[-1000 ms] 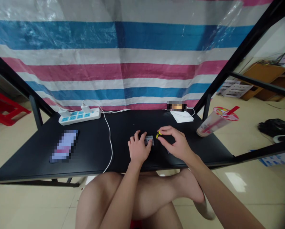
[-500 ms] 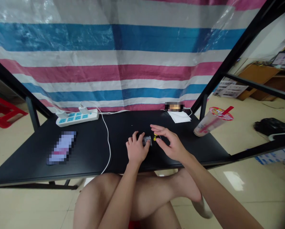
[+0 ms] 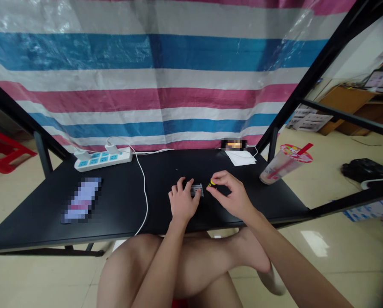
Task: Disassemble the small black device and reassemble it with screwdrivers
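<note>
My left hand (image 3: 182,200) is on the black table (image 3: 165,167), its fingers spread. Its thumb and index finger bracket a small clear rectangular piece with pale markings (image 3: 197,190), which lies flat and is partly covered by the hand. Just to the right, my right hand (image 3: 231,194) pinches a small yellow-and-black piece (image 3: 212,183) between thumb and fingertips. That piece is tilted and close to the tabletop; the fingers hide part of it, so its exact kind cannot be made out.
A white power strip (image 3: 104,159) with two plugs sits at the back left, its white cable (image 3: 145,188) crossing the table. A blurred-out phone (image 3: 83,200) lies at left. White papers (image 3: 241,157) and a drink cup with a red straw (image 3: 283,164) are at right.
My right hand has closed its fingertips on the yellow-and-black piece, which stood between open fingers before and now tilts. The left hand keeps its place.
</note>
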A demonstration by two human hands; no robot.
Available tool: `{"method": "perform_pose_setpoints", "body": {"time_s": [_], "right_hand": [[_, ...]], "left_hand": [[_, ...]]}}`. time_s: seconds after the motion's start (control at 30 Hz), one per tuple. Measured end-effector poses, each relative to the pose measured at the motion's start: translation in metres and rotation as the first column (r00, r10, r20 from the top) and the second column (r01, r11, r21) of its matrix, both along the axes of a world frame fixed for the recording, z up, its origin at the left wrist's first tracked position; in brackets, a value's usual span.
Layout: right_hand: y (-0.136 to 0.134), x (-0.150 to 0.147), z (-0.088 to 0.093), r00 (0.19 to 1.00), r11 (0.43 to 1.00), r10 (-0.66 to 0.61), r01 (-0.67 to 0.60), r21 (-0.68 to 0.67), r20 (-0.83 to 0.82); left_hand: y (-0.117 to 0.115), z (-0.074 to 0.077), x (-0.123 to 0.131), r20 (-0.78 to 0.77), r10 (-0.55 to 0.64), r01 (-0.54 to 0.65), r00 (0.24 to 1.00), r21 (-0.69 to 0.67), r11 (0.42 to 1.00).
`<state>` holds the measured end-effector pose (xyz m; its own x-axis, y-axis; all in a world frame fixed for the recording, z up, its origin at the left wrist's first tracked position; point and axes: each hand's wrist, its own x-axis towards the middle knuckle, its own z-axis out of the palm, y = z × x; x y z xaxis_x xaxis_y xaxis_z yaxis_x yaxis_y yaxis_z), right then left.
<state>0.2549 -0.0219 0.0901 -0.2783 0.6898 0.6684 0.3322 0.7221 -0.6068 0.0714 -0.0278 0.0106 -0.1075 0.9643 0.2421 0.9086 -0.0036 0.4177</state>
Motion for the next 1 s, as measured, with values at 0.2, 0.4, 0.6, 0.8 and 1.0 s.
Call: {"method": "perform_pose_setpoints", "body": {"time_s": [0.2, 0.4, 0.6, 0.8, 1.0], "right_hand": [[0.002, -0.006, 0.004, 0.993, 0.981, 0.115, -0.109, -0.158, 0.026], [0.004, -0.008, 0.003, 0.999, 0.995, 0.045, -0.044, -0.087, 0.015], [0.005, -0.009, -0.001, 1.0, 0.999, 0.02, -0.021, -0.038, -0.006], [0.005, -0.005, -0.004, 0.989, 0.969, 0.149, -0.148, -0.199, -0.01], [0.009, 0.001, -0.005, 1.0, 0.996, -0.009, 0.008, -0.083, -0.011]], "left_hand": [[-0.001, 0.001, 0.0, 0.007, -0.003, 0.003, 1.0, -0.015, 1.0], [0.0, 0.0, -0.001, -0.001, -0.004, 0.004, 1.0, -0.008, 1.0], [-0.001, 0.003, 0.0, -0.009, -0.004, 0.003, 1.0, -0.01, 1.0], [0.0, 0.002, 0.0, -0.015, -0.003, 0.002, 1.0, -0.025, 1.0], [0.0, 0.002, 0.0, -0.015, -0.002, 0.002, 1.0, -0.024, 1.0]]}}
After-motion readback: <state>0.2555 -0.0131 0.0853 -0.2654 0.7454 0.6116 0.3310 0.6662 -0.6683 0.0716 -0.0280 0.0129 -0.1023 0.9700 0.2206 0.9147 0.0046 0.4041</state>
